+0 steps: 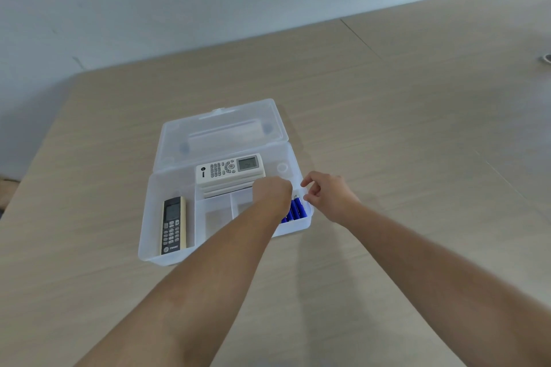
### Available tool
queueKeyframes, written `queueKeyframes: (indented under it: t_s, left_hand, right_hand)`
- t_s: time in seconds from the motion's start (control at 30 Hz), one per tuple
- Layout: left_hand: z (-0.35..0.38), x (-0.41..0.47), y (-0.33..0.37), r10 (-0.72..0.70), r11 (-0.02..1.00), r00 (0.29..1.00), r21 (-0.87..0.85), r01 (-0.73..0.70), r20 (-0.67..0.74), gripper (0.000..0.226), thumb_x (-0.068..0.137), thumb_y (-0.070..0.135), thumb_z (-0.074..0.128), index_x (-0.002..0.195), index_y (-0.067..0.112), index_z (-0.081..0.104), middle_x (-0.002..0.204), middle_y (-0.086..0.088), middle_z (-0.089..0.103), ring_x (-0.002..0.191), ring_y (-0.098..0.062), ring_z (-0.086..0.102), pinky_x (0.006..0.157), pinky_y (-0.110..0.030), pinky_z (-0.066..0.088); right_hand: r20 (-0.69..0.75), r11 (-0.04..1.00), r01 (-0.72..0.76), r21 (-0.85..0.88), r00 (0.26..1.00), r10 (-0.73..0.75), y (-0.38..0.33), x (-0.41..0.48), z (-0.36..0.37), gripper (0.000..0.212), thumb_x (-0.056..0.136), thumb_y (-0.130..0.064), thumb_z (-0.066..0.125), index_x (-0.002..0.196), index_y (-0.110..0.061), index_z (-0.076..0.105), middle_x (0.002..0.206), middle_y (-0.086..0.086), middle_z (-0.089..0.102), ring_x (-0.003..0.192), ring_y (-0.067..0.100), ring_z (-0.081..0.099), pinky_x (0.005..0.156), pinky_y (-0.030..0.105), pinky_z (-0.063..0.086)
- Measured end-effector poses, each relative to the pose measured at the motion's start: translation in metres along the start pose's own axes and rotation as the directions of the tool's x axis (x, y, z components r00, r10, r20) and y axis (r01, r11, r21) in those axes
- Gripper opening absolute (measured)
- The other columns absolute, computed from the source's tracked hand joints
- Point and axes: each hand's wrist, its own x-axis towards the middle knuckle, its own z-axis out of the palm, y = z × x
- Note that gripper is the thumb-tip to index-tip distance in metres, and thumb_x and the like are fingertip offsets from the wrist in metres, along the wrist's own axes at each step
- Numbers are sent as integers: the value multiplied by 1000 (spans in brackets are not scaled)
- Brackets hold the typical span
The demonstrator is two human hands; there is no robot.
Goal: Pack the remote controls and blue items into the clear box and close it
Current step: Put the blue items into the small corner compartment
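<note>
The clear box (149, 217) sits open on the table, its lid (220, 131) folded back flat behind it. A white remote control (229, 169) lies across the back compartment, on top of another white one. A black and cream remote control (173, 225) lies in the left compartment. Several blue items (295, 210) rest in the right front compartment. My left hand (272, 192) hovers over the box just left of the blue items, fingers curled downward and hidden. My right hand (326, 192) is at the box's right rim, fingers loosely bent and apart, holding nothing.
The box rests on a light wooden table (387, 128) whose far edge meets a pale wall. A small round metal object (547, 58) shows at the far right edge. Two small front compartments (217, 211) in the box hold nothing.
</note>
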Motion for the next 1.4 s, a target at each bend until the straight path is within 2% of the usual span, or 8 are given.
queueKeyframes:
  t_s: [0.2, 0.33, 0.43, 0.77, 0.93, 1.1, 1.27, 1.4]
  left_hand:
    - [2, 1, -3, 84, 993, 994, 91, -78, -65, 31, 88, 6, 53, 62, 14, 40, 60, 1, 35, 75, -22, 49, 67, -27, 38]
    - [3, 3, -2, 88, 993, 995, 87, -83, -52, 15, 89, 4, 50, 80, 15, 56, 65, 1, 43, 82, -23, 58, 68, -27, 37]
    - [3, 5, -1, 83, 995, 996, 57, -81, -38, 23, 89, 4, 49, 105, 11, 65, 100, -3, 66, 102, -24, 65, 70, -27, 38]
    - [6, 5, -1, 100, 993, 995, 56, -99, -11, 14, 87, 6, 55, 76, 14, 49, 69, 0, 43, 79, -21, 50, 69, -28, 38]
    - [7, 6, -1, 103, 994, 995, 38, -103, -2, 19, 85, 8, 59, 104, 12, 64, 85, -3, 52, 92, -23, 63, 69, -28, 39]
    - [7, 7, -1, 94, 996, 996, 2, -94, -10, 22, 87, 6, 57, 107, 8, 64, 71, -2, 45, 81, -23, 54, 69, -28, 40]
    - [1, 7, -10, 77, 991, 997, -105, -80, -31, 25, 88, 2, 59, 113, 3, 62, 115, -12, 62, 107, -30, 63, 74, -31, 44]
    - [-6, 8, -31, 38, 968, 994, -243, -62, -103, 31, 86, -3, 57, 113, 7, 66, 117, -12, 63, 107, -31, 64, 85, -35, 51]
  right_hand:
    - [-6, 1000, -5, 2, 1000, 5, 0, 0, 1, 23, 88, -9, 57, 110, -14, 61, 69, -10, 52, 62, 8, 50, 51, 17, 41]
    - [-4, 1000, -7, 15, 1000, 7, 0, 1, 1, 22, 88, -9, 57, 108, -14, 62, 69, -10, 52, 64, 12, 50, 49, 18, 41]
    - [-4, 1000, -9, 21, 1000, 9, 1, 1, 1, 22, 87, -9, 57, 108, -14, 62, 69, -9, 51, 65, 13, 50, 50, 19, 42]
    - [-2, 999, -9, 34, 1000, 9, 4, 3, 1, 21, 87, -10, 59, 107, -16, 62, 71, -8, 52, 61, 8, 49, 51, 18, 41]
    - [-5, 999, -2, 41, 1000, 2, 5, 4, 2, 20, 87, -9, 59, 106, -15, 62, 72, -7, 53, 62, 10, 49, 53, 18, 43]
    - [-9, 1000, 3, 27, 1000, -3, 6, 5, 3, 20, 87, -9, 59, 106, -16, 62, 72, -7, 53, 63, 10, 50, 53, 17, 43]
    - [4, 1000, 24, -19, 1000, -24, 4, 6, 0, 23, 87, -14, 59, 110, -16, 60, 71, -9, 52, 70, 15, 53, 59, 22, 45]
    - [-29, 998, -3, -56, 1000, 1, -8, 11, -6, 25, 91, -26, 54, 114, -17, 55, 72, -10, 53, 77, 18, 57, 65, 28, 49]
